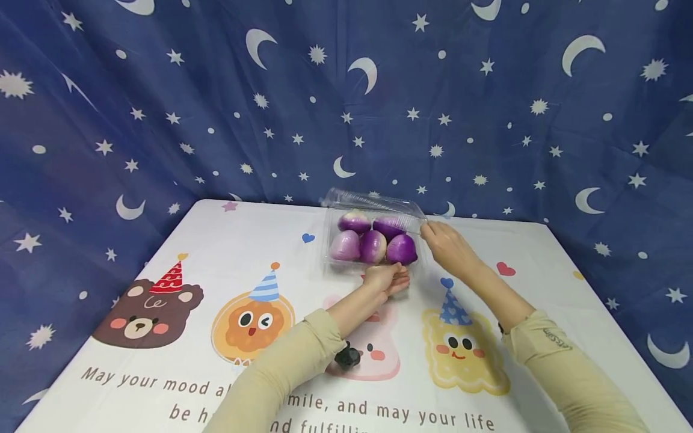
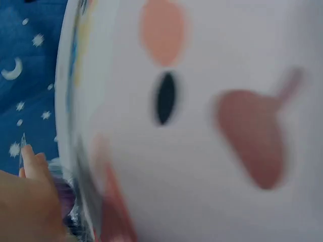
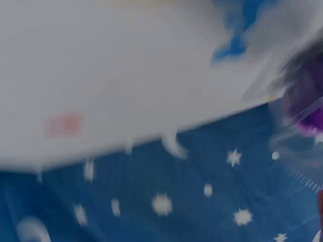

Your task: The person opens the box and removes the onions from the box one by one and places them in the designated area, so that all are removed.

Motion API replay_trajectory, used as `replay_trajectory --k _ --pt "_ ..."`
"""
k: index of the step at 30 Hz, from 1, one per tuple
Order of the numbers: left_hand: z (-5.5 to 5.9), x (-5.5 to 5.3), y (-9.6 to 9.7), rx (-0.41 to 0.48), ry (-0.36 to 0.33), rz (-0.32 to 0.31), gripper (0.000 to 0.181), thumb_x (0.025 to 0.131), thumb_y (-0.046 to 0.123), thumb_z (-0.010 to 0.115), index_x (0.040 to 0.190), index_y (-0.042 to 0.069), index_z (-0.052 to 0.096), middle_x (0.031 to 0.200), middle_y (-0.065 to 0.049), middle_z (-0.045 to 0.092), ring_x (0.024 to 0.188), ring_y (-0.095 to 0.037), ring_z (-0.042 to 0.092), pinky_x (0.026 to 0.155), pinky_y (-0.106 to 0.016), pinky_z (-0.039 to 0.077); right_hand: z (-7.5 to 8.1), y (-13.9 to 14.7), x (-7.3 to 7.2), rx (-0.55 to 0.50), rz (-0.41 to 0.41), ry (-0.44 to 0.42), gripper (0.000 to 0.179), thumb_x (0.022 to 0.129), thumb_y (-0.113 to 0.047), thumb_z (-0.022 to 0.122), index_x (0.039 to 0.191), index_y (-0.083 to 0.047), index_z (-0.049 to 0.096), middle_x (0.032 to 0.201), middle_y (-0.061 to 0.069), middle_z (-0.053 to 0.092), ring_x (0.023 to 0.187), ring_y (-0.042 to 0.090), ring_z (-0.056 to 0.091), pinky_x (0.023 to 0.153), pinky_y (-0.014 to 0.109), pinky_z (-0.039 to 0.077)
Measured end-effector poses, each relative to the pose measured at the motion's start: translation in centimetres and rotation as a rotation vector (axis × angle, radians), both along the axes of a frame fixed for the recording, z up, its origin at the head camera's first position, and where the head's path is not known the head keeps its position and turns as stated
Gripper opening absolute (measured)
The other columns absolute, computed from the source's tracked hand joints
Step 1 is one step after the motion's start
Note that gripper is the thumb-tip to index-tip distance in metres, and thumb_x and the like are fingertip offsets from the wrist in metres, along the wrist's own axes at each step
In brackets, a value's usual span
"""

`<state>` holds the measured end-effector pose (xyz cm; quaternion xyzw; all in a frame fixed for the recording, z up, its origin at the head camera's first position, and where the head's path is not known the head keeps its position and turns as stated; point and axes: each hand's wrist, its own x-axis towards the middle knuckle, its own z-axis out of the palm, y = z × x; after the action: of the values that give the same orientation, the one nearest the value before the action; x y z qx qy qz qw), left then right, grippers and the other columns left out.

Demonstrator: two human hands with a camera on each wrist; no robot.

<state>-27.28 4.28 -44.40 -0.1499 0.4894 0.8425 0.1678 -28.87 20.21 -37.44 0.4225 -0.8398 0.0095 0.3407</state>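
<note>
Fingers of the right hand (image 1: 449, 248) pinch a ridged plastic lid (image 1: 379, 204). The left hand (image 1: 385, 280) extends, fingers loose, beside glossy, rounded vegetables (image 1: 373, 246).

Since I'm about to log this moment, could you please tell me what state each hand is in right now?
Left hand: open, at the front edge of the clear box.
Right hand: closed, holding the clear lid by its edge.
</note>
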Motion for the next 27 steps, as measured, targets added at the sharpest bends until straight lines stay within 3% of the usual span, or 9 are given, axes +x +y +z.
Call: replay_trajectory --k 4,5,6,10,17,27 --pt "0.2 -0.5 -0.2 0.051 -0.034 -0.01 0.027 0.092 0.007 0.058 0.109 -0.013 0.062 0.112 -0.027 0.065 0.106 -0.036 0.064 0.089 -0.039 0.054 2.0 0.1 -0.6 0.042 -0.027 -0.038 0.012 0.085 0.009 0.06 0.087 0.002 0.049 0.081 0.016 0.057 0.078 0.032 0.061 0.075 0.04 0.054" --pt "0.5 -0.4 -0.3 0.049 -0.044 -0.023 0.028 0.094 0.007 0.056 0.112 -0.013 0.06 0.115 -0.027 0.063 0.109 -0.036 0.062 0.091 -0.038 0.052 2.1 0.2 -0.6 0.046 -0.041 -0.053 0.014 0.083 0.009 0.061 0.087 0.002 0.049 0.081 0.016 0.057 0.079 0.032 0.061 0.075 0.039 0.054" --pt "1.8 0.5 -0.5 0.023 -0.08 -0.026 0.03 0.096 0.005 0.051 0.119 -0.013 0.056 0.123 -0.027 0.059 0.116 -0.036 0.058 0.096 -0.038 0.049 2.1 0.2 -0.6 0.044 -0.052 -0.068 0.014 0.084 0.007 0.062 0.087 0.002 0.05 0.082 0.016 0.058 0.08 0.032 0.062 0.075 0.039 0.055" --pt "2.5 1.5 -0.9 0.039 -0.094 -0.058 0.034 0.098 0.004 0.046 0.125 -0.016 0.05 0.131 -0.03 0.052 0.123 -0.038 0.051 0.101 -0.038 0.045 1.7 0.2 -0.3 0.0 -0.069 -0.109 0.012 0.085 0.004 0.062 0.088 0.002 0.051 0.081 0.014 0.056 0.076 0.029 0.059 0.072 0.037 0.054" --pt "2.4 1.8 -1.3 0.062 -0.105 -0.086 0.035 0.098 0.005 0.045 0.127 -0.015 0.048 0.133 -0.029 0.049 0.125 -0.038 0.048 0.102 -0.039 0.044 1.3 0.2 -0.3 -0.2 -0.085 -0.137 0.009 0.087 0.001 0.063 0.087 0.0 0.054 0.075 0.01 0.052 0.068 0.024 0.05 0.063 0.035 0.046" --pt "2.4 2.1 -2.5 0.057 -0.115 -0.193 0.037 0.099 0.013 0.047 0.127 -0.011 0.051 0.133 -0.028 0.05 0.124 -0.038 0.05 0.103 -0.041 0.043 1.0 -0.4 -0.5 -0.524 -0.143 -0.301 0.012 0.091 -0.008 0.061 0.093 0.002 0.055 0.09 0.017 0.058 0.088 0.033 0.056 0.081 0.045 0.048"
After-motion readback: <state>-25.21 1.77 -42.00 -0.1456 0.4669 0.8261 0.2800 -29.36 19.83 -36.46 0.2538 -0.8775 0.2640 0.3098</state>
